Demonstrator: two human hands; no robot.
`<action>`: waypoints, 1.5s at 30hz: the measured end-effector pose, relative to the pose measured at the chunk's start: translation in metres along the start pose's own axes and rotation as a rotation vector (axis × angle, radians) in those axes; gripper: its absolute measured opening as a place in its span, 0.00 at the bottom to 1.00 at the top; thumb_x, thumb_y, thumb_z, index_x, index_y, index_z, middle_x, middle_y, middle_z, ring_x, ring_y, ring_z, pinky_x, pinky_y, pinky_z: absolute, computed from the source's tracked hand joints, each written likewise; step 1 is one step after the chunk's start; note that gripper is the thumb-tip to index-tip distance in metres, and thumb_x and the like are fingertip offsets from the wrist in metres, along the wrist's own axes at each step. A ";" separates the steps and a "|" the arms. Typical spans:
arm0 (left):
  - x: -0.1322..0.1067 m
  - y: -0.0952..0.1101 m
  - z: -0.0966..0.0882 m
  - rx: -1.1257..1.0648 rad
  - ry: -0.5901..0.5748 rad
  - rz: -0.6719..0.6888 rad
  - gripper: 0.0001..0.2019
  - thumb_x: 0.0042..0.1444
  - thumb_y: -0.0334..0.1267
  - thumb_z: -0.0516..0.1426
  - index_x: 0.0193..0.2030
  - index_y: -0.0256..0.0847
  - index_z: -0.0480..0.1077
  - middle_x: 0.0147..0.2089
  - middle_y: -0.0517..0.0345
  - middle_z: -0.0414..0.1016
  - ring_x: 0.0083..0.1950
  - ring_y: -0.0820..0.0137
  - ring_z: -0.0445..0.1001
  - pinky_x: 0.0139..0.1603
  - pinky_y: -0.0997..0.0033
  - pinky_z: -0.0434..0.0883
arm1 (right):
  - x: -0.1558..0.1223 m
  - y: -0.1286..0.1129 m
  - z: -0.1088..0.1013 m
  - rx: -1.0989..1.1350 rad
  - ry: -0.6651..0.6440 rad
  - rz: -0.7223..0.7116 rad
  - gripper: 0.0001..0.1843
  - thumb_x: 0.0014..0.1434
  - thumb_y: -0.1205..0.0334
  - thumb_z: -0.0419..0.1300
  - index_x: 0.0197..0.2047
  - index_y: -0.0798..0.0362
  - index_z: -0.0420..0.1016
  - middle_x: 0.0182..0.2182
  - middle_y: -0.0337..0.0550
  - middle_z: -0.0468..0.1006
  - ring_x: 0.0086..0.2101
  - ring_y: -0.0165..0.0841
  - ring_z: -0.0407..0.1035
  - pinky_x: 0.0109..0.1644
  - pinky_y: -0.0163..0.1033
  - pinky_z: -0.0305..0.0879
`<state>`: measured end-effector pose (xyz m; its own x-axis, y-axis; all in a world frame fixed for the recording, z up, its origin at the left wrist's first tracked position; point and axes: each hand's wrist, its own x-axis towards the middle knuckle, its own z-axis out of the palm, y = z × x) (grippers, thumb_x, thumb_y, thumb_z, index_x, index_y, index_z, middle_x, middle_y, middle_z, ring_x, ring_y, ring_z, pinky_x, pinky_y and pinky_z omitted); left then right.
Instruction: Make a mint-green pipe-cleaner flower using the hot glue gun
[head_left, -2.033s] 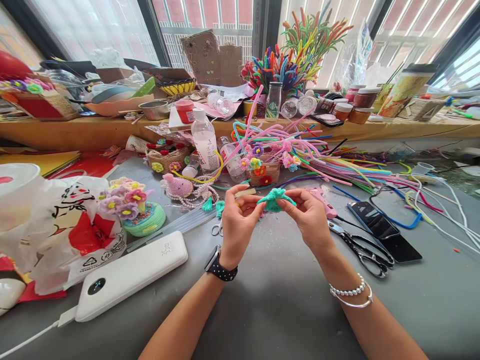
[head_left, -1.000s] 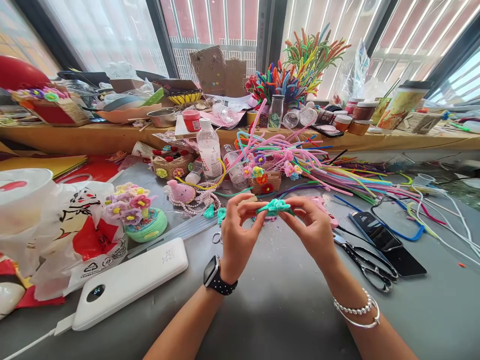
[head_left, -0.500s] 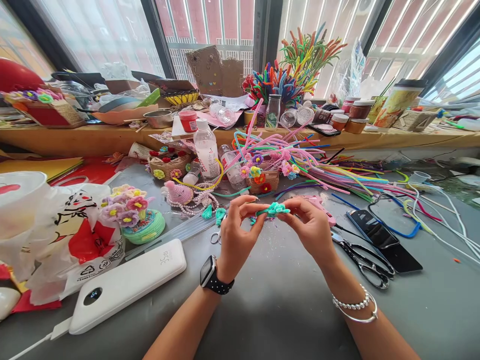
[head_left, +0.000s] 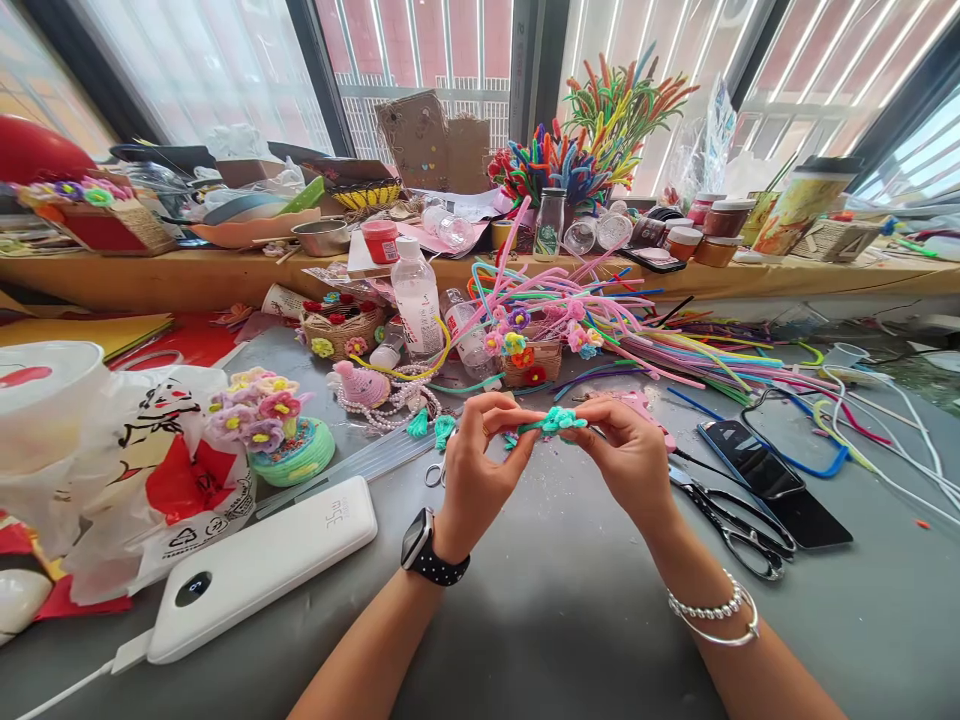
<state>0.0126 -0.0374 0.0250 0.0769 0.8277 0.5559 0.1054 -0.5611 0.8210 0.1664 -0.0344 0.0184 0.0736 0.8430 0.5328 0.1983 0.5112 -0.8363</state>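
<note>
A small teal pipe-cleaner shape [head_left: 556,421], twisted into loops, is pinched from both sides above the grey table [head_left: 570,610]. My left hand [head_left: 480,470], with a black watch at the wrist, grips its left end with thumb and fingers closed. My right hand [head_left: 628,462], with bracelets at the wrist, grips its right end the same way. Two small teal pieces [head_left: 431,427] lie on the table just left of my left hand, beside tiny scissors [head_left: 435,473].
A white power bank [head_left: 259,567] lies left of my arms, black scissors [head_left: 739,520] and a phone [head_left: 772,470] to the right. Loose coloured pipe cleaners [head_left: 675,345], a flower pot craft [head_left: 277,430], little baskets and a clear bottle [head_left: 416,300] crowd the table behind.
Both hands kept hold of the teal shape and worked it; it went from a spread, star-like form to a flatter, tighter twist. The hands stayed in about the same place.
</note>
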 end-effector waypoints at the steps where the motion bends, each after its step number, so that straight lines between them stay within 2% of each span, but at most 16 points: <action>1: 0.000 0.000 0.000 -0.002 -0.003 0.001 0.14 0.50 0.29 0.57 0.40 0.42 0.55 0.36 0.57 0.76 0.40 0.71 0.74 0.44 0.68 0.70 | 0.000 0.000 0.000 0.008 -0.004 0.014 0.05 0.47 0.61 0.63 0.28 0.52 0.74 0.26 0.40 0.73 0.30 0.31 0.67 0.34 0.38 0.64; 5: 0.001 -0.003 0.002 -0.026 -0.024 -0.066 0.15 0.50 0.32 0.57 0.42 0.41 0.56 0.38 0.55 0.75 0.40 0.71 0.73 0.43 0.68 0.70 | 0.002 0.002 0.000 0.095 -0.026 0.191 0.08 0.45 0.59 0.64 0.29 0.53 0.74 0.27 0.40 0.75 0.29 0.31 0.68 0.33 0.37 0.66; 10: 0.006 -0.007 0.002 -0.219 -0.056 -0.344 0.18 0.49 0.37 0.58 0.45 0.39 0.57 0.39 0.50 0.76 0.38 0.69 0.75 0.36 0.70 0.71 | 0.006 0.007 0.002 0.162 -0.020 0.448 0.13 0.40 0.56 0.66 0.28 0.56 0.75 0.24 0.41 0.76 0.26 0.29 0.67 0.30 0.35 0.64; 13: 0.009 -0.011 0.001 -0.325 -0.064 -0.466 0.19 0.48 0.38 0.59 0.45 0.39 0.58 0.36 0.51 0.77 0.36 0.69 0.75 0.34 0.72 0.70 | 0.008 0.009 0.002 0.171 -0.024 0.512 0.14 0.39 0.55 0.67 0.26 0.57 0.75 0.23 0.40 0.76 0.24 0.27 0.65 0.28 0.34 0.61; 18: 0.010 -0.016 0.001 -0.382 -0.052 -0.512 0.20 0.47 0.38 0.60 0.45 0.38 0.59 0.34 0.54 0.77 0.35 0.70 0.75 0.33 0.73 0.71 | 0.008 0.009 0.001 0.189 -0.055 0.557 0.16 0.38 0.53 0.67 0.27 0.58 0.76 0.22 0.39 0.75 0.24 0.26 0.64 0.28 0.33 0.59; 26: 0.010 -0.016 0.001 -0.351 -0.081 -0.452 0.19 0.47 0.36 0.59 0.45 0.39 0.58 0.35 0.55 0.77 0.34 0.71 0.75 0.33 0.73 0.72 | 0.007 0.009 0.002 0.182 -0.057 0.564 0.18 0.38 0.52 0.66 0.27 0.59 0.76 0.22 0.40 0.75 0.23 0.26 0.64 0.28 0.34 0.59; 33: 0.009 -0.010 0.002 -0.335 -0.066 -0.402 0.17 0.48 0.35 0.59 0.43 0.39 0.57 0.36 0.53 0.77 0.38 0.68 0.76 0.35 0.71 0.72 | 0.005 0.008 0.004 0.181 -0.039 0.509 0.17 0.39 0.51 0.66 0.28 0.58 0.76 0.23 0.41 0.76 0.24 0.27 0.65 0.29 0.35 0.61; 39: 0.007 -0.003 0.002 -0.354 -0.039 -0.343 0.16 0.49 0.34 0.58 0.42 0.40 0.57 0.38 0.51 0.77 0.42 0.66 0.75 0.38 0.70 0.71 | 0.004 0.006 0.003 0.226 -0.009 0.380 0.14 0.41 0.54 0.66 0.29 0.54 0.75 0.25 0.40 0.77 0.26 0.29 0.68 0.30 0.36 0.66; 45: 0.006 0.003 -0.001 -0.399 -0.093 -0.242 0.17 0.50 0.32 0.58 0.45 0.40 0.57 0.45 0.49 0.74 0.49 0.65 0.72 0.49 0.63 0.68 | 0.002 -0.001 0.001 0.205 -0.030 0.227 0.08 0.45 0.58 0.64 0.29 0.52 0.74 0.26 0.39 0.76 0.27 0.29 0.69 0.30 0.35 0.68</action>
<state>0.0127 -0.0342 0.0310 0.1872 0.9204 0.3433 -0.2560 -0.2917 0.9216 0.1653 -0.0333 0.0203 0.0643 0.9427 0.3274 -0.0214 0.3293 -0.9440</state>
